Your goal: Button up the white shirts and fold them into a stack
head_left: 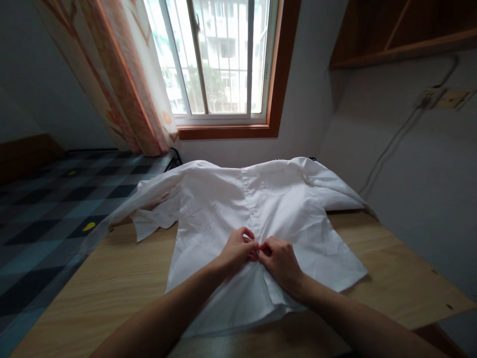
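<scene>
Your white shirt (261,209) lies flat in the middle of the frame on the wooden tabletop (112,278), collar toward the window (212,59) at the top. Your left hand (238,248) and right hand (281,261) meet at the button line, each grip pinched together on the fabric edge. The cloth looks light, soft and limp, so it will likely wrinkle and slide; take hold right at the stiffer button strip. A checked bed (55,209) fills the left.
</scene>
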`<state>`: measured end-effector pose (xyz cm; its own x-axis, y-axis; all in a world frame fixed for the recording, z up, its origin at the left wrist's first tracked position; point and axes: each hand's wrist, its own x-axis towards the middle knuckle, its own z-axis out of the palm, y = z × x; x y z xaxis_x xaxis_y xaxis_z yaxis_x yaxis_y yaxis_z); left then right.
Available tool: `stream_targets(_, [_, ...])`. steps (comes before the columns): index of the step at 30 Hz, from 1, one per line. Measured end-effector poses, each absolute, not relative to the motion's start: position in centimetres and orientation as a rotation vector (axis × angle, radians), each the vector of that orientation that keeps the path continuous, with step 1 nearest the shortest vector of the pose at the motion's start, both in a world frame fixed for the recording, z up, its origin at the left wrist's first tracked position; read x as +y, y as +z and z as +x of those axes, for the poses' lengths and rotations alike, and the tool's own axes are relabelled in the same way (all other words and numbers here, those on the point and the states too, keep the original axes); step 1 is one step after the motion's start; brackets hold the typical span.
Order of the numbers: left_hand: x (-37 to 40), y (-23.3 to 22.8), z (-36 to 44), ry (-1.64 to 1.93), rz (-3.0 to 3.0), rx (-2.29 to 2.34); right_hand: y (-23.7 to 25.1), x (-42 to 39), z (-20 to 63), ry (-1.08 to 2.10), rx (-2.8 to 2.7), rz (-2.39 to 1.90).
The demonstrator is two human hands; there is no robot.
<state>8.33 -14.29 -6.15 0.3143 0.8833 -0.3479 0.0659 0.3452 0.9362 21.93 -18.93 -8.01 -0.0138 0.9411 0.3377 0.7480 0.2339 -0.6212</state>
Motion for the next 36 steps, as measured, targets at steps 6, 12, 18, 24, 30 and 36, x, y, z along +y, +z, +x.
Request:
stream_targets(6, [-14.5,-7.0,8.4,0.773,1.194,1.1,-8.3,-19.1,21.8,0.275,-1.862,-1.53])
stream_targets(12, [-14.6,-7.4,8.2,0.869,1.387,1.06,-7.8,-18.9,22.1,0.529,-1.701,-1.526])
stream_targets(18, [-14.9,-6.5,8.1,0.846,1.697,1.155,-7.1,-18.7,22.5,0.738,-1.591,-1.532])
stream_targets(24, [-15.3,-5.8,8.2,0.802,1.835,1.214,-6.7,-18.9,22.6,0.418,-1.923,-1.577])
stream_targets(30, [-15.3,-6.1,8.2,0.773,1.924,1.193,-7.0,-18.5,22.9,0.354,-2.15,-1.515])
stream_targets(36, [-15.0,-6.2,8.3,0.857,1.815,1.209,-7.4,-18.3,22.8,0.439,-2.011,-1.521])
